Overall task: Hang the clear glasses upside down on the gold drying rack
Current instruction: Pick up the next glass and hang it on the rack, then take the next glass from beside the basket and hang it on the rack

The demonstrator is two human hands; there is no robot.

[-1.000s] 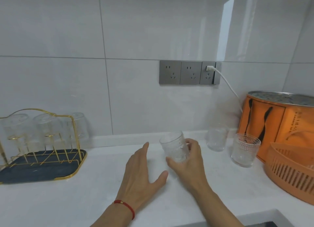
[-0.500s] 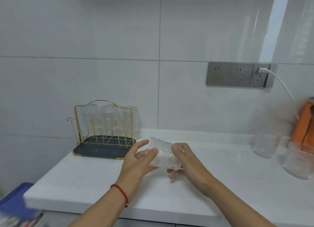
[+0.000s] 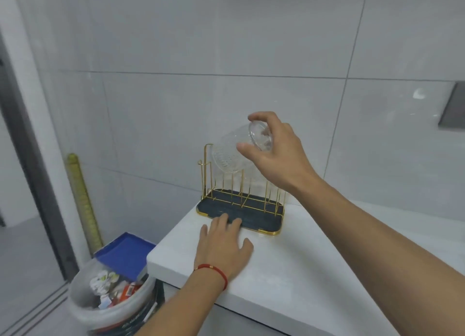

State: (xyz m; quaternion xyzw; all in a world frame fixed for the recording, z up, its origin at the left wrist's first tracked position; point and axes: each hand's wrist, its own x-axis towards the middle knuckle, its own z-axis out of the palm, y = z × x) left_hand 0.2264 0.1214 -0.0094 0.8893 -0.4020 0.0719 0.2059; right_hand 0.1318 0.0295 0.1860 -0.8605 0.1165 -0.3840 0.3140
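My right hand [image 3: 279,152] grips a clear patterned glass [image 3: 232,152] by its base. The glass is tipped over, its mouth pointing down and to the left, just above the pegs at the left end of the gold drying rack [image 3: 241,197]. The rack stands on a dark tray with a gold rim near the left end of the white counter [image 3: 289,260]. My left hand [image 3: 224,245] lies flat on the counter, fingertips touching the tray's front edge. Any glasses at the rack's back are hidden behind my hand and the held glass.
The counter ends just left of the rack. Below that end stand a white bucket [image 3: 110,300] full of rubbish and a blue box [image 3: 125,255]. A yellow pole [image 3: 83,202] leans against the tiled wall. A grey socket plate [image 3: 453,106] is at the right edge.
The view swung left toward the rack. The glass went from both hands to my right hand alone, which lifted and tipped it over the rack. My left hand dropped onto the counter.
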